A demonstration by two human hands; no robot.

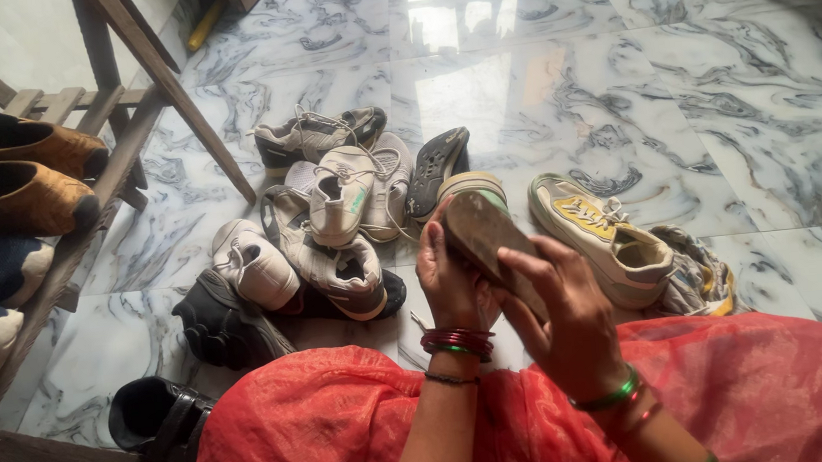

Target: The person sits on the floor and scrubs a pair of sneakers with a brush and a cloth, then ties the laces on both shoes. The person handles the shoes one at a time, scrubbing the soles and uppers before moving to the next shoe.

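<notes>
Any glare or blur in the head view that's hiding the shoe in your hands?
Head view: strong window glare on the glossy marble floor at top centre, well away from the hands; the brown-soled shoe, held by the left hand and right hand, is evenly lit and fairly sharp; the heap of white and grey sneakers reads clearly; frame edges bow slightly from the wide lens.

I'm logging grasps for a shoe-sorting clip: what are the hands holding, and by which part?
Both hold one shoe, sole up: the left hand grips its near end, and the right hand lies over the sole's right edge.
</notes>
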